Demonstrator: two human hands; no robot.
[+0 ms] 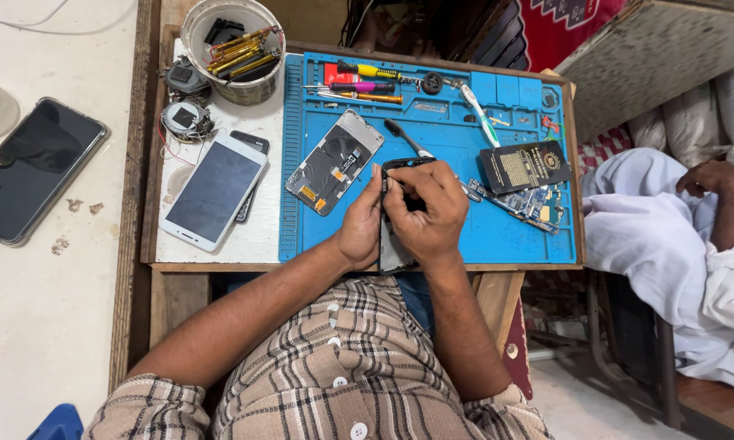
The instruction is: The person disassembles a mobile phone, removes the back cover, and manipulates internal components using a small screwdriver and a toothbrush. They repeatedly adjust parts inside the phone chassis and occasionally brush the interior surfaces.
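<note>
Gripping a dark phone frame (393, 248) w/ both hands, L hand (361, 228) clasping, R hand (428, 213) pinching its top; you're working over a blue mat (497, 236) on a wooden bench (143, 204).

A phone repair workshop is shown: a blue repair mat (497, 236) is spread on the desk (220, 244), with screwdrivers (367, 81) along its far edge and an opened phone (334, 163).

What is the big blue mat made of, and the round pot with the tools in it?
The blue mat looks like soft matte rubber or silicone: no shine, with moulded little compartments along its top. The round pot looks like pale, scuffed plastic, though it could be painted metal.
</note>
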